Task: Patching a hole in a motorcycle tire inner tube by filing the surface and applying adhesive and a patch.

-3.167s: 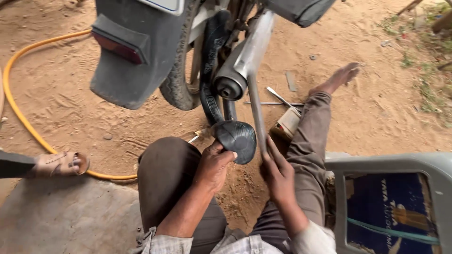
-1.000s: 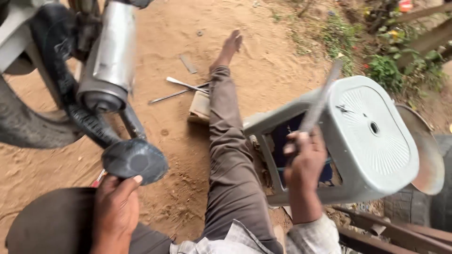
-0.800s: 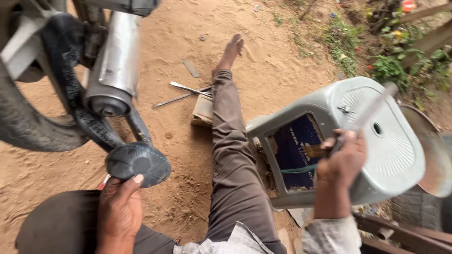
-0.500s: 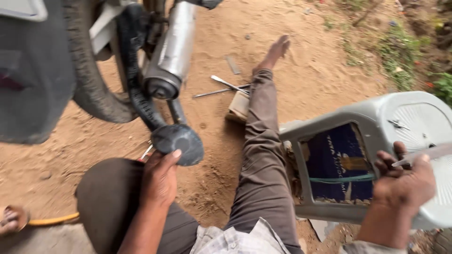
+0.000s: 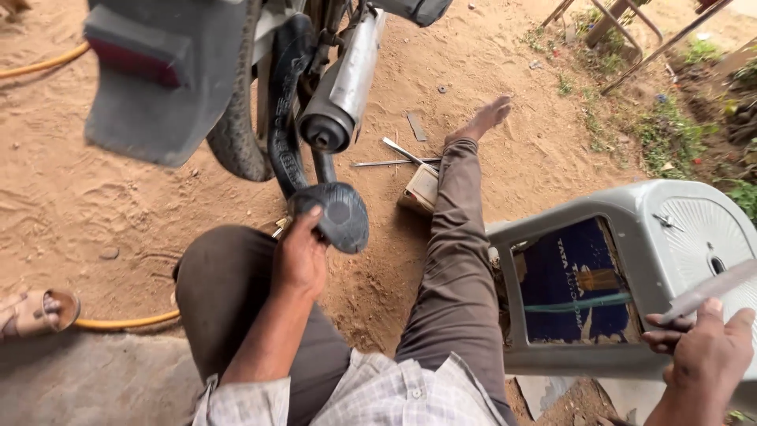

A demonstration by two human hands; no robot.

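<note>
Black inner tube [image 5: 331, 213] gripped in left hand [image 5: 300, 256], right hand [image 5: 706, 355] closed on metal file [image 5: 706, 290] (blurred)

The person wears a pale checked shirt [image 5: 371, 394] with buttons, sleeves rolled to the elbows, brown trousers [image 5: 457, 260], and the one foot [image 5: 482, 118] in view is bare.

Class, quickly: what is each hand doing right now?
Left hand: closed on the black inner tube.
Right hand: closed on a flat metal tool.

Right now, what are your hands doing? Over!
Left hand grips the black inner tube. Right hand holds a flat metal tool over the grey plastic stool. Nothing between them.
</note>
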